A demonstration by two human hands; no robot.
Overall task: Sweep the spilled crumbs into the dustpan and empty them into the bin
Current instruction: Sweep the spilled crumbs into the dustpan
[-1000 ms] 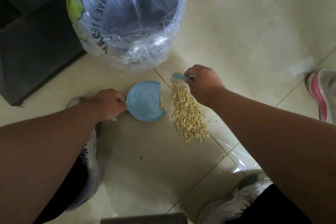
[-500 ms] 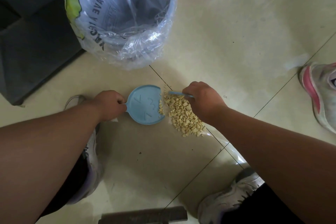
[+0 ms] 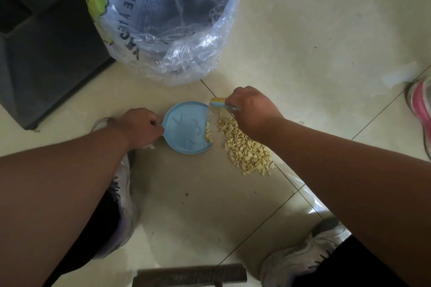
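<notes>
Two hands [image 3: 140,127], one dustpan [image 3: 184,128], one brush [image 3: 219,101], one bin [image 3: 168,18], four shoes [image 3: 300,261].

Round pale-blue plastic dustpan [image 3: 184,128] flat on the floor, few crumbs at its open edge, loose pile of pale yellow crumbs [image 3: 245,147] just beside it, plastic-lined grey bin [image 3: 168,18] upright beyond

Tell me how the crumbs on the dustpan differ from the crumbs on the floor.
The crumbs on the dustpan form a thin strip along its open edge; the crumbs on the floor form a far bigger, wider heap. The first lie on blue plastic, the second on beige tile. Both are pale yellow flakes.
</notes>
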